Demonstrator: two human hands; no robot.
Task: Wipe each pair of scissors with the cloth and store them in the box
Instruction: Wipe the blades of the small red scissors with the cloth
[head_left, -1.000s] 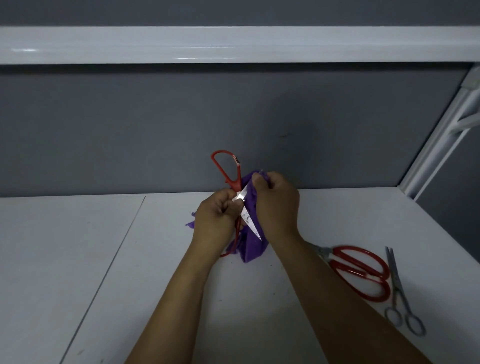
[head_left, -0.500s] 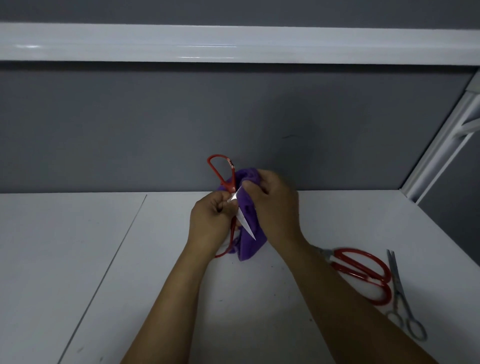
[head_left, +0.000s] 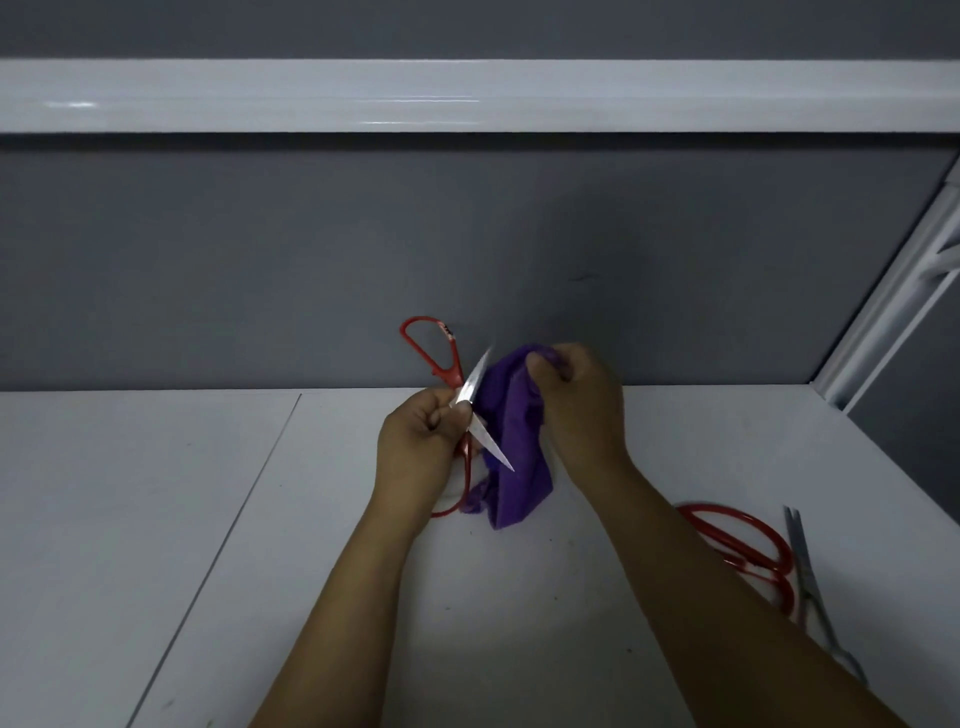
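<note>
My left hand (head_left: 418, 444) grips a pair of red-handled scissors (head_left: 435, 353) near the pivot, held above the white table with the blades spread wide apart. One handle loop points up, the other hangs below my hand. My right hand (head_left: 579, 402) clutches a bunched purple cloth (head_left: 511, 441) just right of the blades; the cloth hangs down behind the lower blade. The upper blade is bare. No box is in view.
A second pair of red-handled scissors (head_left: 748, 540) lies on the table (head_left: 156, 519) at the right, partly hidden by my right forearm. Beside it lies a slim all-metal pair (head_left: 810, 587). A grey wall and a white shelf rail (head_left: 467, 93) stand behind.
The scissors' blades have spread apart and the upper blade has come out of the cloth. My right hand has pulled the cloth slightly to the right, off that blade.
</note>
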